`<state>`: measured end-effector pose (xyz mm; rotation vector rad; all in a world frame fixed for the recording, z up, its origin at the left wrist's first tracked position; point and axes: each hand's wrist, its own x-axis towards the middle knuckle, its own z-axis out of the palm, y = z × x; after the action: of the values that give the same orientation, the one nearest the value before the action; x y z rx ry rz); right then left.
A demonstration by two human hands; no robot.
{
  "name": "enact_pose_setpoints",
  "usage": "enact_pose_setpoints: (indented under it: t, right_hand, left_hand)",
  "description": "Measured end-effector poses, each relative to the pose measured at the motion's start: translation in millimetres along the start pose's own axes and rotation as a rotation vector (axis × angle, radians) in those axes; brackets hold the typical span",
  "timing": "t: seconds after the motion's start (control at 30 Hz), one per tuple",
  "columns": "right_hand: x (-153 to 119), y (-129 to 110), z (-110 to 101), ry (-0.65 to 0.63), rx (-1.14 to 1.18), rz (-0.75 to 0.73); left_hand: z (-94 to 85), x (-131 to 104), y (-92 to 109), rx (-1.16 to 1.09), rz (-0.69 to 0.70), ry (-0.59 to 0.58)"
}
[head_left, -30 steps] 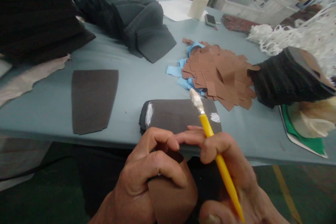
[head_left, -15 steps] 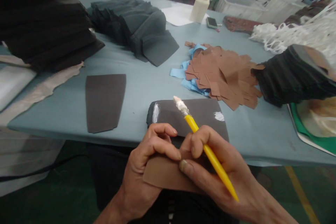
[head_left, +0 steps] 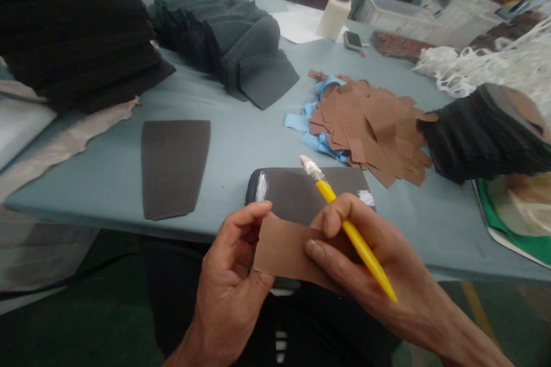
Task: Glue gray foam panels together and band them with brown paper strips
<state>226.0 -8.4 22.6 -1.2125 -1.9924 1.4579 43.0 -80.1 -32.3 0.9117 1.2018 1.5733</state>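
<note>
A brown strip is held between my two hands above the table's front edge. My left hand pinches its left end between thumb and fingers. My right hand grips the strip's right part with thumb and forefinger, and also holds a yellow brush, its whitish tip pointing up and left. Behind the hands lies a stack of dark pieces with a white smear near each end of the top one. A single dark piece lies flat to the left.
Beyond is a pile of brown pieces with blue ones under it. Dark stacks stand at left, back and right. A cream bottle, a small device and white cords sit farther back.
The brown strip has been raised and tilted, showing its flat face. My left hand has shifted its hold to the strip's left end. The right hand and brush have moved slightly right.
</note>
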Motion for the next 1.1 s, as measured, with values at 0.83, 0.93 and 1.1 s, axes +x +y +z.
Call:
enact_pose_setpoints:
  t: [0.83,0.93,1.1]
  right_hand:
    - [44.7,4.2,-31.2,0.193,-0.122,-0.133]
    - [52.7,3.4,-29.4,0.142,-0.117,-0.148]
    - [62.1,3.1,-25.3,0.044,-0.122,-0.104]
  left_hand:
    - [-7.9,-8.2,-5.7,0.799,0.489,-0.095]
    - [-2.2,-3.0,-5.6,0.854,0.526,-0.145]
    - [0.0,4.0,-9.7,0.894,0.558,-0.181]
